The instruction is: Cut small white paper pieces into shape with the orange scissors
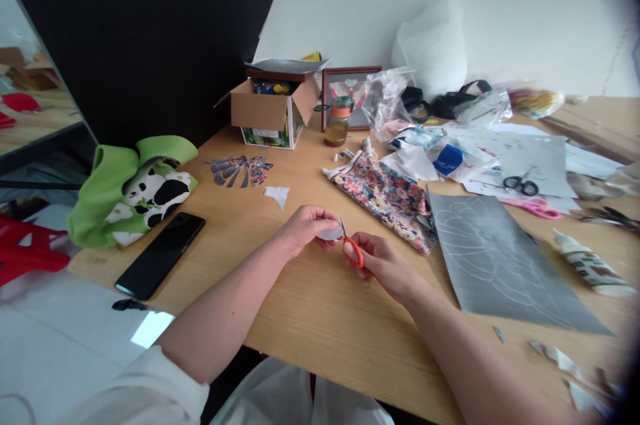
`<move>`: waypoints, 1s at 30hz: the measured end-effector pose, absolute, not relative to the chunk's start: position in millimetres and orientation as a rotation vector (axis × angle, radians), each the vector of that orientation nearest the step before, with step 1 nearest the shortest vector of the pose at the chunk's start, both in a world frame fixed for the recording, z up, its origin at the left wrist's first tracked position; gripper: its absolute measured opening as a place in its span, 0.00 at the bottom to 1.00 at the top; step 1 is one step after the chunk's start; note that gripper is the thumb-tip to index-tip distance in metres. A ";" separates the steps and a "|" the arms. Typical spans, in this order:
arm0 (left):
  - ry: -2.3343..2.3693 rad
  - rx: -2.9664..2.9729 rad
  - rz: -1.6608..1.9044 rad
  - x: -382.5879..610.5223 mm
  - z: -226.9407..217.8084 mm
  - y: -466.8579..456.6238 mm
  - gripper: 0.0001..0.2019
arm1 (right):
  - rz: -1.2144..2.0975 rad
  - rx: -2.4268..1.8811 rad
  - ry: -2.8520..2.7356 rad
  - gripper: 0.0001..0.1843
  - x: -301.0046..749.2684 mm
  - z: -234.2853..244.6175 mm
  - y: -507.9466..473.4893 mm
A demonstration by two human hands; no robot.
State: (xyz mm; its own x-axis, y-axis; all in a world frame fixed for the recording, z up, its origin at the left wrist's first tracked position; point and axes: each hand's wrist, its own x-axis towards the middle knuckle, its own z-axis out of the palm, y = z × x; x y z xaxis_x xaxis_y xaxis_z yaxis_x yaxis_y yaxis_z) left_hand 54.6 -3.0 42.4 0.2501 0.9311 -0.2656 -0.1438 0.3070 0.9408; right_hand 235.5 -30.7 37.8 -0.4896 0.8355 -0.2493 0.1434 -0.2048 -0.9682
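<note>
My left hand pinches a small grey-white paper piece above the wooden table. My right hand grips small orange-handled scissors, whose blades point up at the paper's edge. The two hands meet near the table's middle. A floral fabric piece lies just beyond them, and a large grey sheet with drawn curved lines lies to the right of my right hand.
A black phone and a green panda bag lie at the left. An open cardboard box, a jar and a picture frame stand at the back. Black scissors, pink scissors, a glue bottle and papers lie right.
</note>
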 end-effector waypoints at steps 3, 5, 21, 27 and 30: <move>1.050 0.967 0.920 54.9 42.6 -3.4 0.05 | 1.747 -1.167 -1.541 0.29 235.0 39.6 -31.0; 1.057 0.968 0.927 55.3 42.7 -3.5 0.05 | 1.744 -1.172 -1.538 0.29 234.7 40.2 -31.2; 1.070 0.976 0.947 56.3 42.6 -3.9 0.03 | 1.722 -1.172 -1.551 0.28 234.0 39.4 -31.0; 1.072 0.974 0.952 56.4 41.7 -3.9 0.04 | 1.713 -1.194 -1.559 0.28 234.3 39.3 -32.1; 1.075 0.970 0.953 56.5 42.3 -4.1 0.05 | 1.705 -1.194 -1.566 0.28 234.1 38.9 -32.0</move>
State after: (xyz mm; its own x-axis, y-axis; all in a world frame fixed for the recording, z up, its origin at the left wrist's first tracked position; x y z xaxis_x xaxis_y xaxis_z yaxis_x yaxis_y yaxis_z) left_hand 56.5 -4.1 42.3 0.2022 0.9458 -0.2541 -0.1394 0.2846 0.9484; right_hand 234.1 -32.0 38.9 -0.4687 0.8470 -0.2508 0.1777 -0.1877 -0.9660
